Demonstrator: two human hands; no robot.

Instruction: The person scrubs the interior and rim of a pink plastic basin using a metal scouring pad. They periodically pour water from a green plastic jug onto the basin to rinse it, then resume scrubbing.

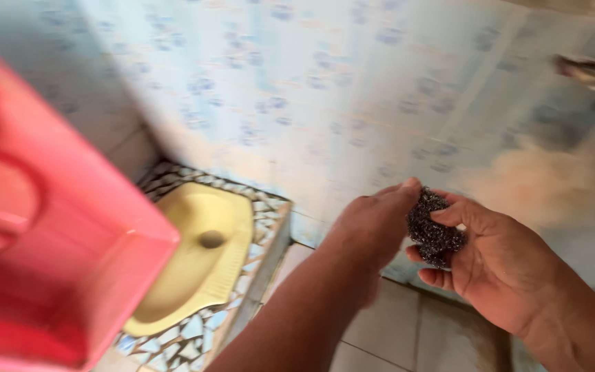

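Both my hands on the scourer.
Right hand point(497, 265) cups the scourer point(434, 231) in its grip; left hand point(373, 224) pinches it too.

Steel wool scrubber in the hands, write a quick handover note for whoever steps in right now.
Left hand: fingers on the dark grey, wiry steel wool scrubber from the left.
Right hand: palm up, cradling the scrubber, thumb over it.
Both hands are held up in front of the pale blue flowered wall tiles.
Lower left: a yellow ceramic squat toilet pan set in a mosaic-tiled step; a red plastic tub is close to the camera.
Done: scrubber is in hand.
Left: scrubber touches no surface yet. A brownish patch shows on the wall, right.
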